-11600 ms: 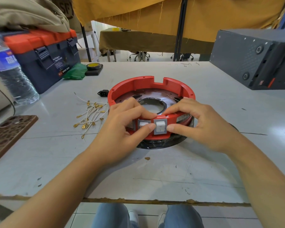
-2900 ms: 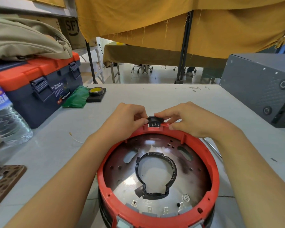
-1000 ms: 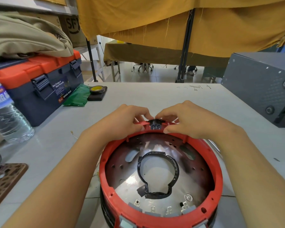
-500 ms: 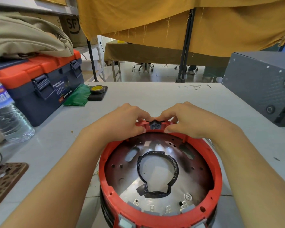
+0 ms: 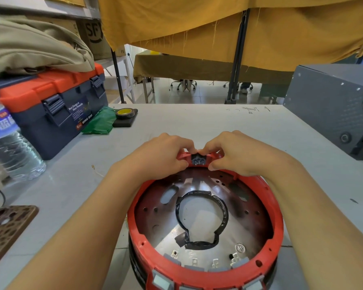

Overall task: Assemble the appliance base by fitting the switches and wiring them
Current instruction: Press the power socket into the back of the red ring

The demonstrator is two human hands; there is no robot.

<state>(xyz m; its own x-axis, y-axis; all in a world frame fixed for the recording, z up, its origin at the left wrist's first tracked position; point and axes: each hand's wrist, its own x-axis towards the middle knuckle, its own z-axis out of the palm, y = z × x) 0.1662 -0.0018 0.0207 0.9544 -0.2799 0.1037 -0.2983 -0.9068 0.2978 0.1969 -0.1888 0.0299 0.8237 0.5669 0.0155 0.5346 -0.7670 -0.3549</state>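
Both hands meet at the far rim of the red base, which sits on the table's near edge. Left hand and right hand curl in, fingertips pinching the little black socket set in the rim notch. Grey switches sit along the base's near side.

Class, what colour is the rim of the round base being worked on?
Red; the rim shows best in the head view.

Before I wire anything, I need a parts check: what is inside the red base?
Inside the red base: a perforated metal plate, a black-taped ring, and switch terminals at the near wall. Both hands cover the far rim beside the black socket.
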